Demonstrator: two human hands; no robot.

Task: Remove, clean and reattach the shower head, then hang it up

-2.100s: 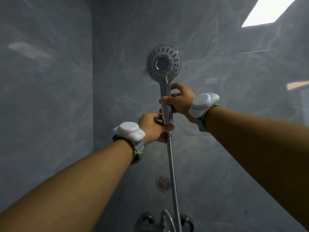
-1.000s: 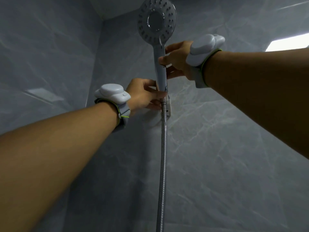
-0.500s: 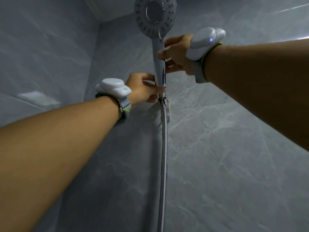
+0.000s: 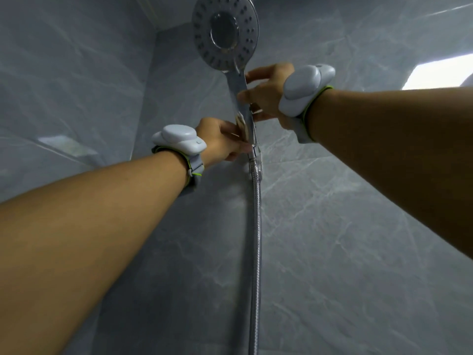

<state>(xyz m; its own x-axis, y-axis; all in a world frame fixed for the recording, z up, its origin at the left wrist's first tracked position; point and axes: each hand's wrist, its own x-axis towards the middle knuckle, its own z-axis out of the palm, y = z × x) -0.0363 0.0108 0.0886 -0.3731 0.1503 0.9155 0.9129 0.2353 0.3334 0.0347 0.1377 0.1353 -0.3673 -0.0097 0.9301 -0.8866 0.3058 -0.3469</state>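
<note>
The chrome shower head (image 4: 225, 37) points its round nozzle face at me, high on the grey wall. Its handle (image 4: 242, 98) runs down into the wall bracket (image 4: 257, 162), which is mostly hidden behind it. My right hand (image 4: 266, 94) pinches the upper handle from the right. My left hand (image 4: 222, 139) holds the handle's lower end just above the bracket. The ribbed metal hose (image 4: 256, 252) hangs straight down from there.
Grey marble-look tiled walls (image 4: 358, 226) meet in a corner (image 4: 151, 73) to the left of the shower head. A bright light reflection (image 4: 440, 73) shows at the right edge. Both wrists carry white band devices.
My view has tilted upward and closer. The shower head has been raised up the wall, and its handle's lower end now sits at the bracket. Both hands keep their grip.
</note>
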